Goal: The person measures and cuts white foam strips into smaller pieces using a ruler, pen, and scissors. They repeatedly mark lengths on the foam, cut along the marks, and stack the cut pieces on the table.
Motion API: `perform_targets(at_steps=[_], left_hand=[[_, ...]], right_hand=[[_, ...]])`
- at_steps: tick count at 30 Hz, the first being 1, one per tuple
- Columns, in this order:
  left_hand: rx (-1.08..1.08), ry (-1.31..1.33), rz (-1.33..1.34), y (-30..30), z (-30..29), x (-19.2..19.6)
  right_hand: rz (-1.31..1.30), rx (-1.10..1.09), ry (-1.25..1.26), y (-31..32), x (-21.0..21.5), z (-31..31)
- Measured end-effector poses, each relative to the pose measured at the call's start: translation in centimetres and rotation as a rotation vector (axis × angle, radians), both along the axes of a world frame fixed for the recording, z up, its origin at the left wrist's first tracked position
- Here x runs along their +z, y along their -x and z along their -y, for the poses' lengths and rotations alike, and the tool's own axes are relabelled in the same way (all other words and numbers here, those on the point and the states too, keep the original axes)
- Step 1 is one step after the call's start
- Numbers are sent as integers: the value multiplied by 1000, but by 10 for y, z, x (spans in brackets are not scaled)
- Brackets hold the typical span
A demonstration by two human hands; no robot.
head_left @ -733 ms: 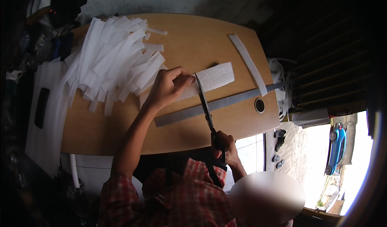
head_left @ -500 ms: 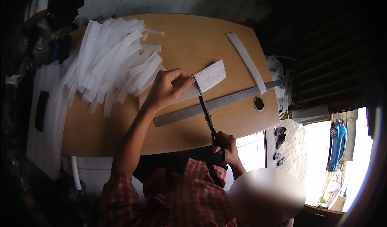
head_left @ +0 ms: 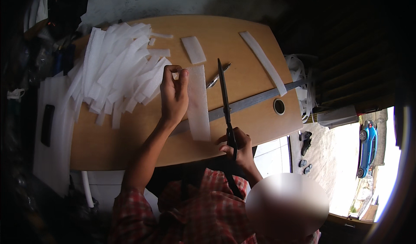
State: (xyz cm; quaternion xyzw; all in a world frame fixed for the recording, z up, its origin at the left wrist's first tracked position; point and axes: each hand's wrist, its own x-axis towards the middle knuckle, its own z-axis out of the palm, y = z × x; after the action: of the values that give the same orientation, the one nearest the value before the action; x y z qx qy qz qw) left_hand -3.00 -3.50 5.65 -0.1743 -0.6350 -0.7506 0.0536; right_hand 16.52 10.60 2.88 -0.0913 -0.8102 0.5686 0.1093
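White foam strip [head_left: 198, 103], soft and rectangular, is lying on the tan wooden table [head_left: 130, 140], crossing the grey metal ruler [head_left: 255, 102]. Left hand [head_left: 174, 94] is pinching its top edge, fingers closed. Right hand [head_left: 237, 146] is gripping long black scissors [head_left: 224, 101], blades open, just right of the strip. Cut strips pile [head_left: 117, 73] is sitting left of it.

The counter [head_left: 242, 32] is smooth, matt wood. The white strip [head_left: 198, 103] by the left hand [head_left: 173, 97] looks like soft matt foam. The ruler [head_left: 255, 102] is dull grey metal.

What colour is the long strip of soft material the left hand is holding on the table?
White: the long foam-like strip pinched by the left hand shows plainly white against the tan wooden table in the head view.
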Motion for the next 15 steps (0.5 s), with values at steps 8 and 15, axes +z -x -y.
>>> perform_targets(at_steps=[8,15], left_hand=[[133,-10,147,-20,-15,-8],[-225,164,31,-22,-20,-24]], right_hand=[[114,-163,286,35,7,15],[7,-240,296,57,20,5]])
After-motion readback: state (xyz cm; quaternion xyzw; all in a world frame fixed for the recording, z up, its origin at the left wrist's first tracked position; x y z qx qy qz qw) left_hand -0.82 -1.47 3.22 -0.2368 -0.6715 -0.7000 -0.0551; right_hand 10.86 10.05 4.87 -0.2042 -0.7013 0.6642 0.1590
